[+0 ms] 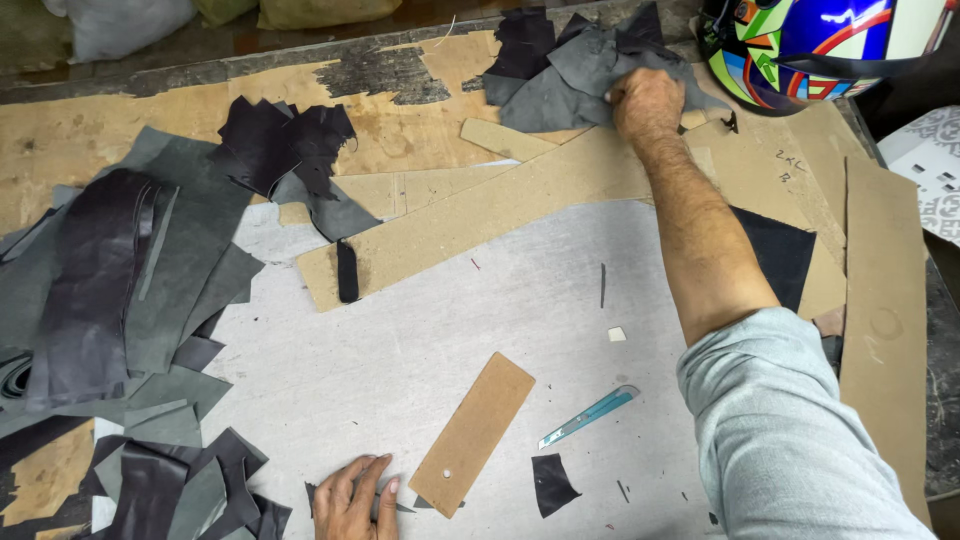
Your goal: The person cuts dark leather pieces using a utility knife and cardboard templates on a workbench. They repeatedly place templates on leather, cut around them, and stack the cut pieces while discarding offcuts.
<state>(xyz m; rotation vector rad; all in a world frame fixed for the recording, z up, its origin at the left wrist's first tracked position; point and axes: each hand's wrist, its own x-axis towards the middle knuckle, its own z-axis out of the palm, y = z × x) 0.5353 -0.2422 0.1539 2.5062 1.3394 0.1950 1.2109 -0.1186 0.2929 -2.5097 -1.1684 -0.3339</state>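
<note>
Leather offcuts (575,70), grey and near-black, lie heaped at the far edge of the table (420,350), just left of a brightly painted helmet (810,45); the right hand (648,100) is stretched out to that heap, its fingers closed into the grey pieces and bunching them, so the grip reads as a handful gathered rather than one piece picked; the light grey sleeve (790,430) is pushed back above the elbow, which keeps it off the work.

The left hand (358,495) rests at the near edge, fingers spread flat and pressing a small dark scrap (395,505) to the grey cutting surface; it holds nothing up, it only pins; the flat palm looks meant to steady the body or the scrap while the other arm reaches far.

Between the hands, a narrow brown board template (472,433) with a small hole near one end lies at a slant, touching nothing but the table; just right of it a blue-handled knife (590,416) lies free, within easy reach of either hand, and a small black leather piece (552,483) sits near its tip.

A long brown board strip (480,215) crosses the middle with a thin black sliver (346,270) laid on its left end; a larger pile of grey and black leather (130,290) covers the left side, kept clear of the open cutting area; a tall board sheet (885,300) lies along the right edge.
</note>
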